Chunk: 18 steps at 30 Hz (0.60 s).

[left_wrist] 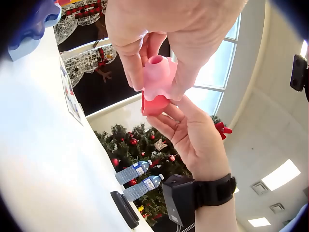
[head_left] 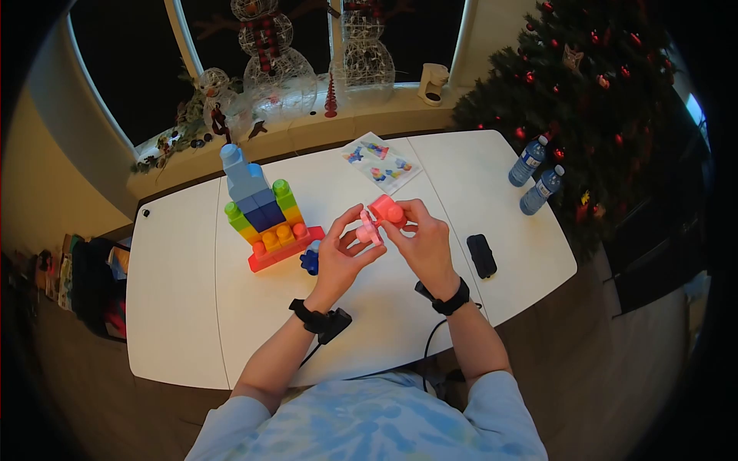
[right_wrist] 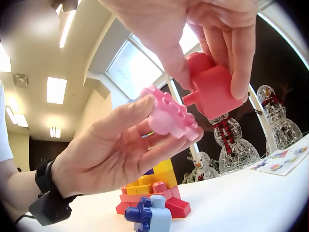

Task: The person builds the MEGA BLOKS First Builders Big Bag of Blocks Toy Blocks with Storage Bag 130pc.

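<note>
In the head view my left hand pinches a pink toy gear between thumb and fingers. Its wavy toothed rim and hollow centre stub show in the left wrist view. My right hand grips a red building block with a round stud on top and a short peg on its side. In the right wrist view that peg points toward the gear, with a small gap between them. Beside my left hand, a light blue block with a dark blue gear on its side stands on the table.
A tower of colourful blocks on a red base stands left of my hands. An instruction sheet lies at the table's far side. Two water bottles and a black case are to the right on the white table.
</note>
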{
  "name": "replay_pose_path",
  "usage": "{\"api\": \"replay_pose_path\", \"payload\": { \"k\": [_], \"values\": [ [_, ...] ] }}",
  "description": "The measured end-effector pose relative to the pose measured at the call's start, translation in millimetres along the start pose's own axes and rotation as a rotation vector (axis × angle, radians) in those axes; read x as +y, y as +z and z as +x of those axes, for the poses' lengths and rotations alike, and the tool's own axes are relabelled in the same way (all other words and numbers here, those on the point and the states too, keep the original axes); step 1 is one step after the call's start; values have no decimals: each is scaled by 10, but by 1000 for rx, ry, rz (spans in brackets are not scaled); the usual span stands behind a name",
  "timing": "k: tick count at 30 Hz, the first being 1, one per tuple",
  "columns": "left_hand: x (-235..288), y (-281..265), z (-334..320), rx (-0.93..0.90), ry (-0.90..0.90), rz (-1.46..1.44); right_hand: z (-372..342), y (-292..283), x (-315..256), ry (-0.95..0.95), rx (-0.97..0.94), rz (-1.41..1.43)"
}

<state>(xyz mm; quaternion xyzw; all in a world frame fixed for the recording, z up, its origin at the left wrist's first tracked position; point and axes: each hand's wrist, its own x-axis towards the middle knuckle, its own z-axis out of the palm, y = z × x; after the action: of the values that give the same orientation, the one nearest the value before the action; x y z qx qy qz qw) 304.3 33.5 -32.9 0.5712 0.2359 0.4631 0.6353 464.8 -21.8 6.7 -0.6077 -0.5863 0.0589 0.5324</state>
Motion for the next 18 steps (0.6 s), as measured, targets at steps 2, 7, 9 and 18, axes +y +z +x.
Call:
{"api": "replay_pose_path", "payload": {
  "k": [2, 7, 9, 18],
  "values": [
    [17, 12, -31, 9, 12, -19, -53, 45, -97, -65, 52, -101],
    [58, -9, -91, 41, 36, -81, -121, 61, -160, -127, 74, -190],
    [84, -10, -106, 35, 59, -104, -125, 35, -209, -139, 92, -126],
    [102, -29, -152, 72, 60, -111, -168, 78, -237, -210, 99, -184]
  ]
}}
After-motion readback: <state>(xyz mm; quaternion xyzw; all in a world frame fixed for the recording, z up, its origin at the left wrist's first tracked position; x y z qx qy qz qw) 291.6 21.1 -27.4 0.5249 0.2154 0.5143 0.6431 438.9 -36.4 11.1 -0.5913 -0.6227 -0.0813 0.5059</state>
